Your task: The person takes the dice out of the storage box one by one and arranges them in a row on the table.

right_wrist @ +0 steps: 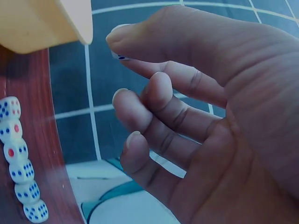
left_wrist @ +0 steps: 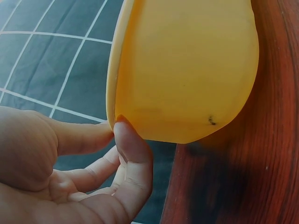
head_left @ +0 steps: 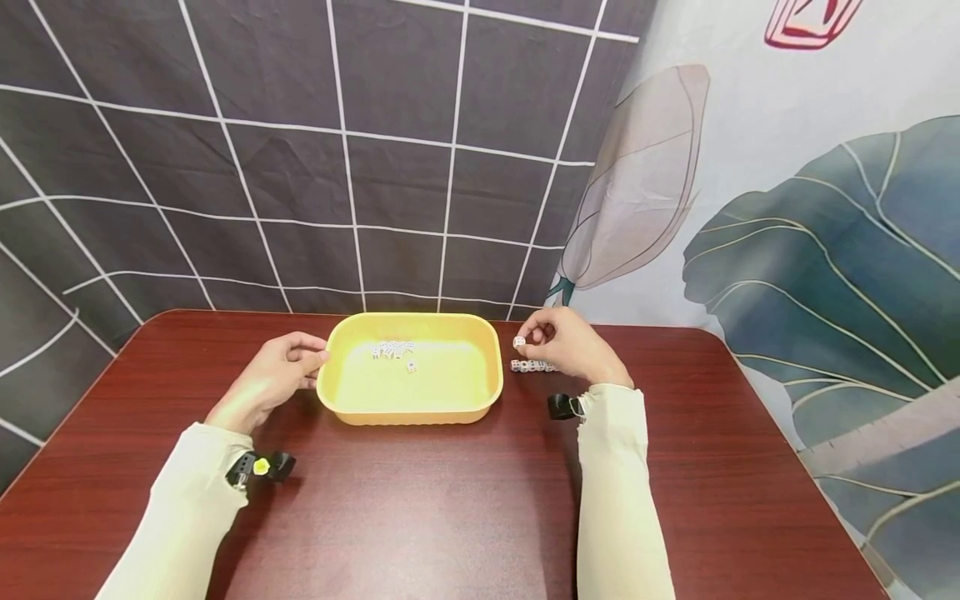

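1. 2 hands are at work on a dark red wooden table (head_left: 465,500), with 1 yellow oval tray (head_left: 410,412) between them.
2. The right hand (head_left: 570,346) pinches 1 white die (head_left: 519,342) between thumb and forefinger, lifted just above the tabletop and just right of the tray's right rim. In the right wrist view only a sliver of that die shows at the thumb tip (right_wrist: 120,57); the other 3 fingers curl loosely beneath and hold nothing.
3. Under that hand lies 1 row of dice (head_left: 528,366) on the table, touching one another. The right wrist view shows 6 of them (right_wrist: 16,156), white with blue pips and some red; more may be hidden.
4. The row's long axis runs left to right in the head view, starting just beside the tray and passing under the right hand.
5. The left hand (head_left: 273,379) grips the tray's left rim, thumb and forefinger closed on the edge (left_wrist: 112,126).
6. The tray's long axis also runs left to right. Inside, near its far wall, sits a small cluster of dice (head_left: 393,350), too small to count exactly, with 1 die (head_left: 411,367) apart from it.
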{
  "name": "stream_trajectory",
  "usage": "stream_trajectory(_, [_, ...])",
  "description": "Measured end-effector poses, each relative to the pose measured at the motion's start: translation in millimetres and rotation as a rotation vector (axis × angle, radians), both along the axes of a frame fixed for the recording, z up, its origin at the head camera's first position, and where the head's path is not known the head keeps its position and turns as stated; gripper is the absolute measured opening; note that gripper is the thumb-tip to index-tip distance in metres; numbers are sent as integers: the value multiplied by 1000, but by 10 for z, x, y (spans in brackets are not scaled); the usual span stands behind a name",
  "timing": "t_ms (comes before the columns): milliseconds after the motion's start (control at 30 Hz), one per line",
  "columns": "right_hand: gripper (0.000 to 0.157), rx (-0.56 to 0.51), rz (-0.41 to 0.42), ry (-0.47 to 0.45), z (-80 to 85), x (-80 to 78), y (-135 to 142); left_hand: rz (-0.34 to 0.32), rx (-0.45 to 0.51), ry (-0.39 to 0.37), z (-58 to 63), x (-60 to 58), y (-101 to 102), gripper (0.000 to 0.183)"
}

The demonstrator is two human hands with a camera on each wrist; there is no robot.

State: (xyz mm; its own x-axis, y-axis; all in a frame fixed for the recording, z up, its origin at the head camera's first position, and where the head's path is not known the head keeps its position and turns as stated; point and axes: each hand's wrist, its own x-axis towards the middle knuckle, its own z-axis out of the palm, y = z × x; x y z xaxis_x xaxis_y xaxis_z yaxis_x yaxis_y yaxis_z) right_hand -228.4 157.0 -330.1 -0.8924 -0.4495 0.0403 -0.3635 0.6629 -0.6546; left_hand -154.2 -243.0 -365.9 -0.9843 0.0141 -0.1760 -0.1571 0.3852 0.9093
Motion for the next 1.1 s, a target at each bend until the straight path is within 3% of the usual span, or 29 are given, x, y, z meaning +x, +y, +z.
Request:
stream_trajectory(600, [4,-10,-93,-7,-131,-19,419,4,3,30,-30,-4,-1,36])
stream_trajectory(1100, [5,101,-176,-33,-291,-99,656,-12,2,33,-30,-5,1,36])
